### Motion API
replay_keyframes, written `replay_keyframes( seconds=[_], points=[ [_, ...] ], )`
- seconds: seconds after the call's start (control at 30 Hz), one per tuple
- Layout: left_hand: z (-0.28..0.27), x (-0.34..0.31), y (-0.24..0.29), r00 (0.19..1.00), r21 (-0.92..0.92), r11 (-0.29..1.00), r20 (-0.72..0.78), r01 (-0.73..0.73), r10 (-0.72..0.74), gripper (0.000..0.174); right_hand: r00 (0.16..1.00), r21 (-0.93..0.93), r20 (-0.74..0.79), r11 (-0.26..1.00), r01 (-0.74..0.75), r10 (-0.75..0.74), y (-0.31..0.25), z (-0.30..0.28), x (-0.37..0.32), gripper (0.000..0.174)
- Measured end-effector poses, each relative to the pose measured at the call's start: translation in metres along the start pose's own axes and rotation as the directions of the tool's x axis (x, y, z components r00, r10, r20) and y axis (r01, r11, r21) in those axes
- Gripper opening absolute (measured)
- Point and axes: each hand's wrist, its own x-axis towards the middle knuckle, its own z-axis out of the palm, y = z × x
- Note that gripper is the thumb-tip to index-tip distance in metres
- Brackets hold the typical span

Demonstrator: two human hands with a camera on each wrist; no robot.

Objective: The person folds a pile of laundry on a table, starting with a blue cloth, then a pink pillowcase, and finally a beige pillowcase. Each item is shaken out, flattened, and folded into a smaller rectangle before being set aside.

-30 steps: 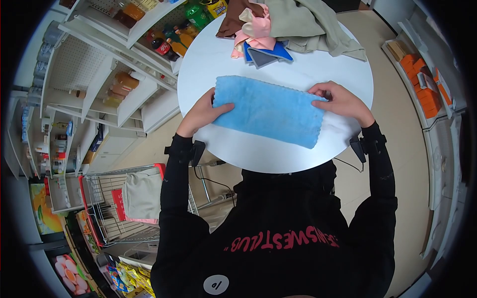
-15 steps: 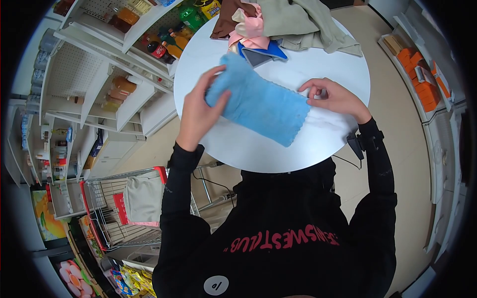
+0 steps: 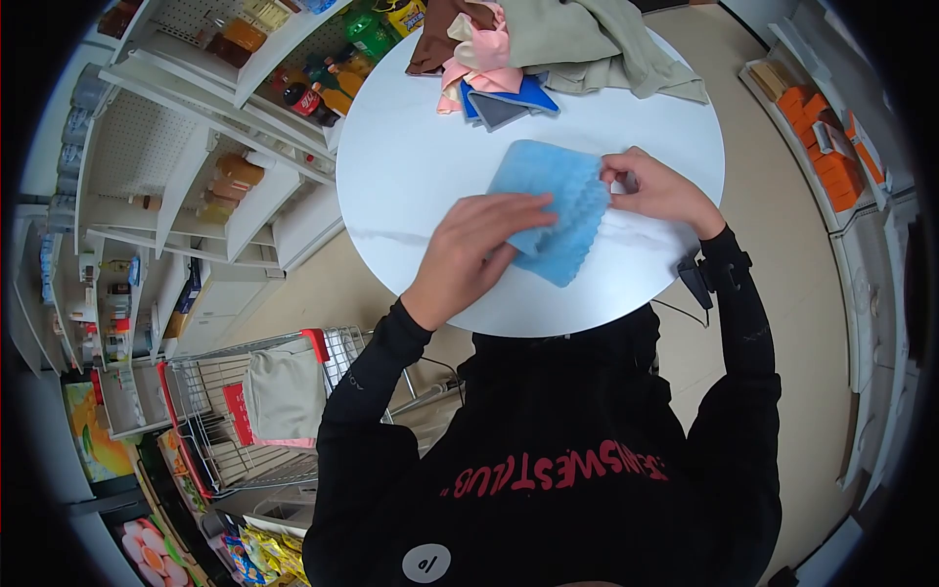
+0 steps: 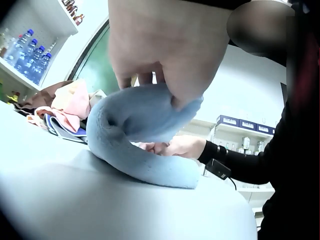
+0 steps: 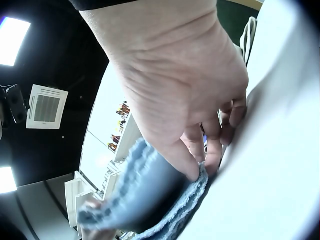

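A light blue towel (image 3: 541,168) with scalloped edges is doubled over on the round white table (image 3: 411,166). In the head view my left hand (image 3: 465,249) holds its upper end above the lower layer. The left wrist view shows the towel (image 4: 145,167) bent in a rounded loop, the left hand (image 4: 167,50) pinching the top layer between thumb and fingers. At the towel's right edge, my right hand (image 3: 665,194) pinches a corner between thumb and fingers. The right wrist view has that edge (image 5: 190,197) held low, close over the table, with the upper layer raised beside it.
At the table's far side lie grey-green cloth (image 3: 577,44), pink cloth (image 3: 484,49), brown cloth (image 3: 435,39) and a blue-and-grey folded piece (image 3: 509,106). A shopping cart (image 3: 210,367) stands at the left below shelves of bottles (image 3: 235,176). Another shelf (image 3: 831,176) runs along the right.
My left hand has carried the towel's left end over to the right, so the flat towel is now doubled. The right hand has stayed at the right edge, shifting slightly.
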Motion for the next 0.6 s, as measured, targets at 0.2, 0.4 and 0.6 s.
replay_keyframes(
  seconds=[0.2,0.4,0.6],
  points=[
    [0.016,-0.005,0.007,0.992,0.060,0.998,0.127,-0.021,0.013,0.063,1.000,0.035,-0.006,0.999,-0.011,0.011,0.003,0.002,0.003,0.037],
    [0.017,-0.005,-0.001,0.995,-0.024,0.997,0.059,0.079,-0.077,0.066,0.999,0.290,-0.022,0.957,-0.028,0.036,-0.006,-0.003,0.004,0.034],
    [0.026,-0.004,0.008,0.991,0.068,0.997,0.130,0.030,-0.039,0.065,0.990,0.039,-0.130,0.998,0.056,-0.050,-0.025,0.010,0.000,0.032]
  ],
)
